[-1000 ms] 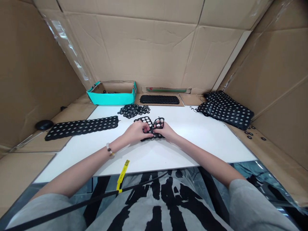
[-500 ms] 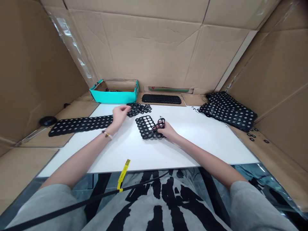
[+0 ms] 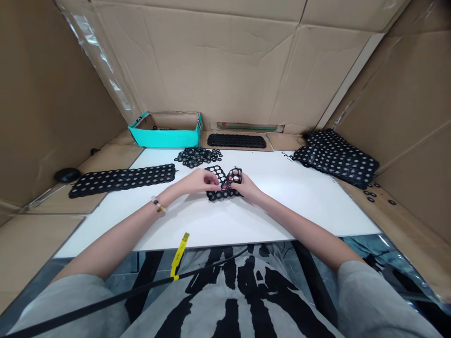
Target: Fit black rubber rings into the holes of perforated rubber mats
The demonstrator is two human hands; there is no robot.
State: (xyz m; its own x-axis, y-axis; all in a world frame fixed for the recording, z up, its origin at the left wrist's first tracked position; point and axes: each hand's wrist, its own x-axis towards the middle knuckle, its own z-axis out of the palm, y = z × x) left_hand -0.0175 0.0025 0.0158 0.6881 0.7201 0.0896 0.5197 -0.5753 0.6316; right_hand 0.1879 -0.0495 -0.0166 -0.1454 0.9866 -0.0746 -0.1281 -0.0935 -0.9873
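Note:
A sheet of linked black rings lies on the white board in front of me, with one corner lifted and folded. My right hand grips that raised corner, and fingertips show through its holes. My left hand is pinched closed against the middle of the sheet, close to the right fingertips. Whatever lies between the left fingers is too small to make out. Just beyond the sheet is a pile of loose black rings.
A long black ring strip lies left, near a round black object. Behind are a turquoise-fronted box and a black ring panel. Stacked ring sheets lie right, beside loose rings. Cardboard walls enclose the white board.
My left hand has come from the ring pile, right and toward me, to the sheet. My right hand keeps its grip on the folded corner. The view has shifted slightly.

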